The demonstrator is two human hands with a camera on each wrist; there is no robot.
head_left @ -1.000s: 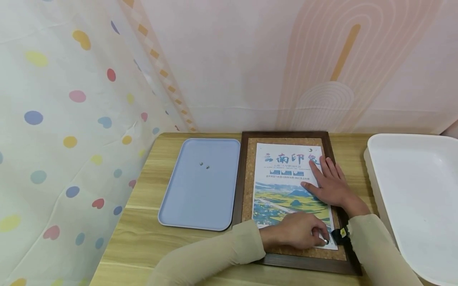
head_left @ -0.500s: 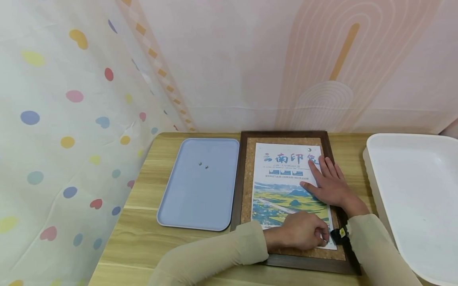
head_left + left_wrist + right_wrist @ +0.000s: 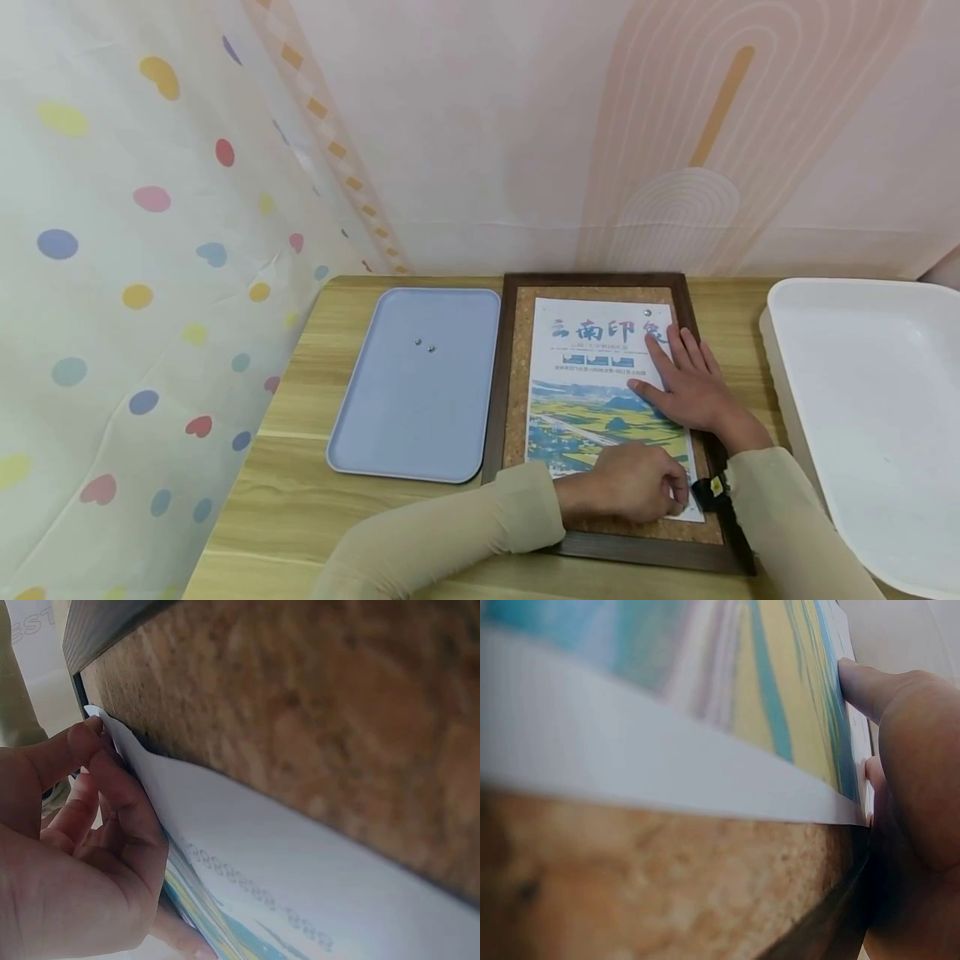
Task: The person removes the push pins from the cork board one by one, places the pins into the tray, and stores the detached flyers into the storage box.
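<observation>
A printed poster [image 3: 585, 400] lies on a cork board with a dark wooden frame [image 3: 493, 450]. One silver pushpin [image 3: 648, 313] sits at its top right corner. My left hand [image 3: 633, 483] is at the poster's bottom right corner, thumb and forefinger [image 3: 90, 735] pinched together there. The small silver pushpin seen between them earlier is now hidden by the fingers. In the left wrist view the paper's edge bulges slightly off the cork. My right hand [image 3: 690, 387] rests on the poster's right side, fingers spread and straight.
Left of the board lies a blue tray [image 3: 412, 417] holding two silver pushpins [image 3: 424, 346]. To the right stands a large white bin [image 3: 780, 367]. Behind the wooden table [image 3: 285, 492] hang patterned cloths. My right wrist wears a black strap [image 3: 711, 493].
The pushpin in my left fingertips has gone out of sight behind the fingers, which have shifted slightly at the corner. My right hand has stayed in place on the poster.
</observation>
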